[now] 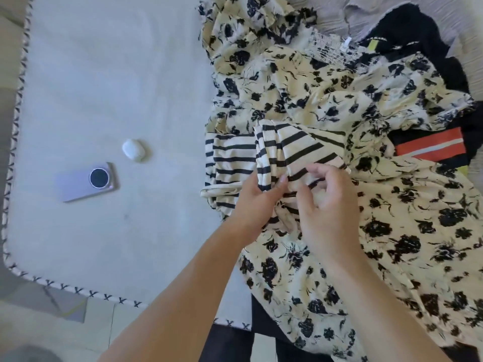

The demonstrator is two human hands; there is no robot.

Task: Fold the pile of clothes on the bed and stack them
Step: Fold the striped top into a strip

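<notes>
Both hands, left hand (257, 195) and right hand (322, 197), pinch striped top (285, 152) amid pile. Nothing folded yet; next, probably pull it free onto bare bed (104, 87).

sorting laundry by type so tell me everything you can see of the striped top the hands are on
The cream knit top with thin black horizontal stripes lies crumpled and unfolded on the pale bedsheet, partly buried under the cream black-flowered dress. One stretch lies flatter to the left; a bunched fold rises in the middle. The left hand pinches that fold's lower edge, and the right hand has its grip on the fabric beside it.
</notes>
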